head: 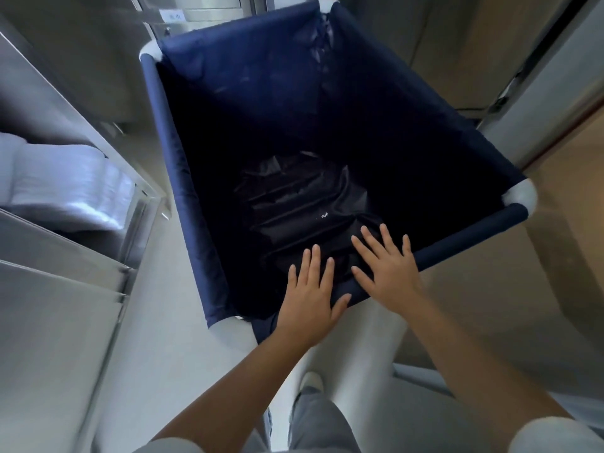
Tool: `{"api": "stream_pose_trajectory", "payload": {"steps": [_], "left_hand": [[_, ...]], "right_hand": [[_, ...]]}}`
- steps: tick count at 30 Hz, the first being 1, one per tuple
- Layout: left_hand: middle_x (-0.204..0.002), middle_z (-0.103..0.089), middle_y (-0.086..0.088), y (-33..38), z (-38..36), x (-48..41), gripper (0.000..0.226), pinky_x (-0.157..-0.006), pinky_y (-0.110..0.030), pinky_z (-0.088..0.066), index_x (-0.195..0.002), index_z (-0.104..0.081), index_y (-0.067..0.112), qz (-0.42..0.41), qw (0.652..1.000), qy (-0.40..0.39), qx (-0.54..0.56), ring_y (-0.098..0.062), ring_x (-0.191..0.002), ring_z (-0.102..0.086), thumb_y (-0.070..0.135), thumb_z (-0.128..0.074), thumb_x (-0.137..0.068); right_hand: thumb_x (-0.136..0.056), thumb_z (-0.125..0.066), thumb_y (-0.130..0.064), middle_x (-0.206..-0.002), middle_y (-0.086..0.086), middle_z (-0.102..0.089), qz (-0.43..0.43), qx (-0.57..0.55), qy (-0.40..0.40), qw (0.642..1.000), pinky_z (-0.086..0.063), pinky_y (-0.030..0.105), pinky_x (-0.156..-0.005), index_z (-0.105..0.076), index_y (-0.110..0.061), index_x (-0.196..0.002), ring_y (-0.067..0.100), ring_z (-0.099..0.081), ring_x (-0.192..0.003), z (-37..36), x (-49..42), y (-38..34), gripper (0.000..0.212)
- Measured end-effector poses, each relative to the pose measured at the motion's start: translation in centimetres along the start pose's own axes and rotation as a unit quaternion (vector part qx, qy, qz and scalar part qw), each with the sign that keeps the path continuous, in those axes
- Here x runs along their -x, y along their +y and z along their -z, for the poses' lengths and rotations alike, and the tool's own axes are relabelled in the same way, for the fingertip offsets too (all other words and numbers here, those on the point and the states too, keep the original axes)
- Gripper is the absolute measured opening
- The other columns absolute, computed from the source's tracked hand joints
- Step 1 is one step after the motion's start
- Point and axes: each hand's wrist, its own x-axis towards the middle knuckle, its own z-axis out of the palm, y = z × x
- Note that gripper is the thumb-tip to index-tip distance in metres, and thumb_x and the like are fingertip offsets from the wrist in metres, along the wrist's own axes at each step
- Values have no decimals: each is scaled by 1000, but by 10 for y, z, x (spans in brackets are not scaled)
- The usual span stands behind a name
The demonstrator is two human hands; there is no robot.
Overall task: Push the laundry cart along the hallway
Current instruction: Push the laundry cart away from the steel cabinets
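The laundry cart (183,197) is a deep navy fabric bin on a frame with white corner joints, and it fills the middle of the head view. Dark crumpled cloth (294,197) lies at its bottom. My left hand (310,295) is spread flat over the cart's near rim, fingers apart, palm down. My right hand (389,266) is spread the same way just to its right, over the same rim. Neither hand curls around the rail. Whether the palms touch the rim I cannot tell.
Metal shelving (65,282) runs along the left, close to the cart, with folded white linen (62,188) on one shelf. A metal door frame (536,83) and beige wall stand on the right. Pale floor (163,338) shows below, with my legs and one shoe (310,382).
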Motion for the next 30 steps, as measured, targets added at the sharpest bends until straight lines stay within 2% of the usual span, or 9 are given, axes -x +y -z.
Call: {"api": "stream_pose_trajectory", "payload": {"steps": [6, 15, 21, 24, 26, 30], "left_hand": [[-154, 12, -13, -3, -2, 6, 75, -113, -43, 3, -147, -3, 15, 21, 1000, -6, 6, -26, -141, 15, 60, -2, -87], [-156, 7, -3, -24, -2, 21, 69, -113, -46, 0, -147, -2, 24, -8, 1000, 2, -6, -24, -142, 12, 59, 0, -87], [-156, 7, -3, -61, 0, 44, 71, -113, -46, -1, -147, -1, 25, -30, 999, 0, -13, -22, -140, 17, 60, 5, -85], [-156, 5, -3, -84, 4, 59, 71, -113, -47, -4, -147, -4, 24, -43, 999, 1, -10, -24, -141, 13, 60, 2, -86], [-156, 7, -2, -101, 6, 71, 71, -113, -47, -2, -147, -2, 24, -53, 998, -4, -14, -22, -139, 18, 61, 2, -86], [-156, 8, -1, -141, 9, 95, 71, -113, -46, -1, -146, 1, 25, -70, 997, -11, -33, -19, -135, 23, 60, 3, -85]], "right_hand": [[-89, -31, -45, -136, 10, -51, 2, -3, -19, 1000, -31, 64, -100, -52, -13, -132, 42, -41, -128, 5, 3, -5, 57], [-89, -32, -45, -130, 5, -58, 9, 15, -17, 1000, -35, 63, -96, -58, -14, -126, 42, -47, -123, 4, 9, -32, 55], [-89, -32, -45, -130, 4, -58, -10, 12, -17, 1000, -37, 62, -96, -58, -14, -126, 41, -47, -123, -3, 16, -75, 55], [-89, -32, -46, -130, 5, -58, -26, 7, -10, 1000, -36, 63, -95, -57, -14, -126, 41, -48, -123, -8, 21, -103, 55], [-89, -35, -45, -130, 5, -58, -37, 0, -12, 999, -35, 63, -96, -57, -15, -126, 41, -47, -123, -10, 24, -125, 53], [-90, -46, -41, -138, 5, -50, -58, -31, -27, 997, -25, 62, -104, -50, -15, -132, 41, -36, -131, -18, 31, -172, 50]]}}
